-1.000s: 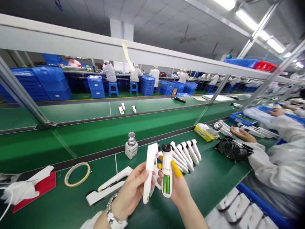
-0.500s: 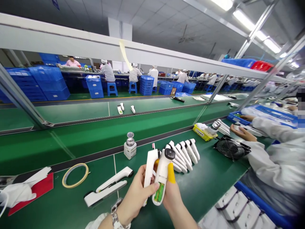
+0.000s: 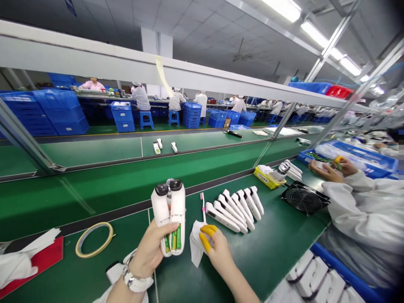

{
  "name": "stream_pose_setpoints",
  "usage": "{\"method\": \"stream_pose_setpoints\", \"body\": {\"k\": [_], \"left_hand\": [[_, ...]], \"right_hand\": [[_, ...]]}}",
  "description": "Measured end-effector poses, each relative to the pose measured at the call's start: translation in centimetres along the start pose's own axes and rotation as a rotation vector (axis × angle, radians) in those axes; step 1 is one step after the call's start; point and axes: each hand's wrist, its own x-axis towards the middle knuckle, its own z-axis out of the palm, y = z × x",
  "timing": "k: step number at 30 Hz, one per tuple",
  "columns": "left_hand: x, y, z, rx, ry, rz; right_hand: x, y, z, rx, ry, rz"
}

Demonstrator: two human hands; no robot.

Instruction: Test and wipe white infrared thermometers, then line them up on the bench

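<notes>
My left hand (image 3: 150, 248) is closed round two white infrared thermometers. The left thermometer (image 3: 161, 210) and the right thermometer (image 3: 178, 206) stand upright side by side, black heads up, with green batteries showing in their uncovered lower ends. My right hand (image 3: 219, 250), with yellow finger cots, pinches a white cloth (image 3: 196, 248) at the table. Just behind the cloth lies a toothbrush (image 3: 203, 206) with a pink head. A row of several white thermometers (image 3: 235, 208) rests to the right of it. Another thermometer (image 3: 114, 271) lies partly hidden behind my left forearm.
A tape roll (image 3: 94, 240) and a red sheet (image 3: 47, 269) lie at left. To the right are a yellow tray (image 3: 268, 179), a black fan (image 3: 304, 198) and a co-worker's hands (image 3: 331, 170). A blue crate (image 3: 362, 277) of white parts stands at lower right.
Both thermometers are now together in my left hand, which has moved left and up. My right hand has let go of one and taken hold of the white cloth.
</notes>
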Motion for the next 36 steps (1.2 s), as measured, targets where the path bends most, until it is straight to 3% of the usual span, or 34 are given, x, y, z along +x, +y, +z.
{"method": "stream_pose_setpoints", "body": {"k": [8,15,17,22,26,30,36], "left_hand": [[-1.5,1.3,-1.1,-0.065,-0.189,0.069],[-2.3,2.7,-1.6,-0.112,-0.262,0.219],[-2.5,3.3,-1.9,-0.069,-0.219,0.254],[-2.5,4.4,-2.7,0.125,0.076,0.316],[-2.3,4.7,-2.7,0.189,0.161,0.368],[-2.2,4.8,-2.4,0.182,0.187,0.371],[-1.6,4.6,-2.3,0.166,0.222,0.346]], "right_hand": [[0.8,0.7,2.5,-0.449,-0.026,-0.108],[1.2,-0.1,2.3,-0.487,-0.141,-0.217],[2.4,-1.2,1.9,-0.445,-0.184,-0.264],[6.8,-5.7,2.4,-0.42,-0.2,-0.424],[10.0,-8.5,4.2,-0.468,-0.144,-0.515],[11.0,-9.2,6.1,-0.533,-0.074,-0.528],[10.2,-8.4,7.8,-0.651,0.05,-0.48]]}}
